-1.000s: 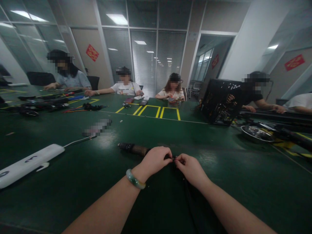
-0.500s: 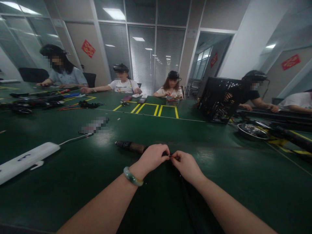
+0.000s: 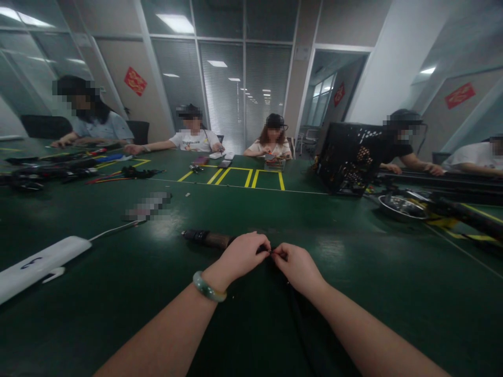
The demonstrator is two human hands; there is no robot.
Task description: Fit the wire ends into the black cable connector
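Observation:
My left hand (image 3: 245, 256), with a green bangle (image 3: 209, 287) on its wrist, is closed in a pinch at the middle of the table. My right hand (image 3: 298, 266) is closed in a pinch facing it, the fingertips of both almost touching. A tiny dark piece with a shiny spot shows between them, too small to name. Behind my left hand lies a black and brown cylindrical handle (image 3: 206, 239) with a metal tip at its left end; its right part is hidden by that hand. A dark, thin strip (image 3: 297, 314) runs from below my right hand towards me.
A white power strip (image 3: 47, 262) lies at the left, its cable leading to a blurred flat object (image 3: 149, 206). Black parts (image 3: 51, 170) and wires lie further back. At the right stand a black metal case (image 3: 346, 159) and a metal bowl (image 3: 403, 207). Several people sit around the table (image 3: 377, 309).
The whole view has shifted slightly. Both hands keep their pinch at nearly the same place, with only small finger movement.

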